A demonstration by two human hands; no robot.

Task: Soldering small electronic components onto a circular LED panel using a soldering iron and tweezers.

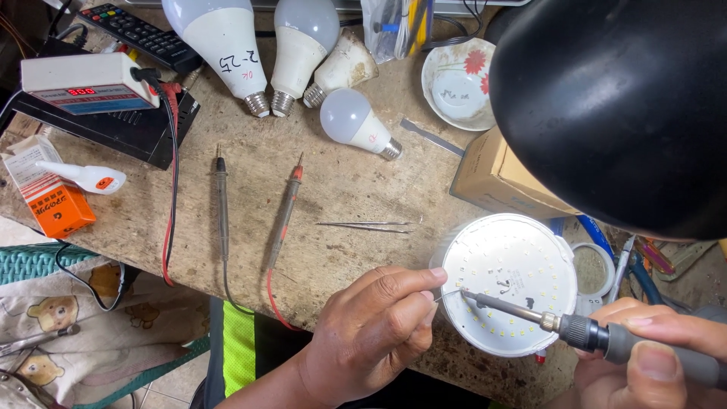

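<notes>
A round white lamp disc (509,282) studded with small yellow chips lies at the bench's near edge. My right hand (659,356) grips a grey-handled soldering iron (575,327) whose metal tip rests on the disc's left part. My left hand (375,329) pinches a thin wire of solder (447,297) between thumb and forefinger and brings its end to the iron's tip.
Tweezers (367,225), a black probe (221,204) and a red probe (285,212) lie mid-bench. Several white bulbs (227,45) stand at the back beside a flowered bowl (454,83). A black lamp shade (621,106) looms over a cardboard box (492,178). A meter (79,87) sits left.
</notes>
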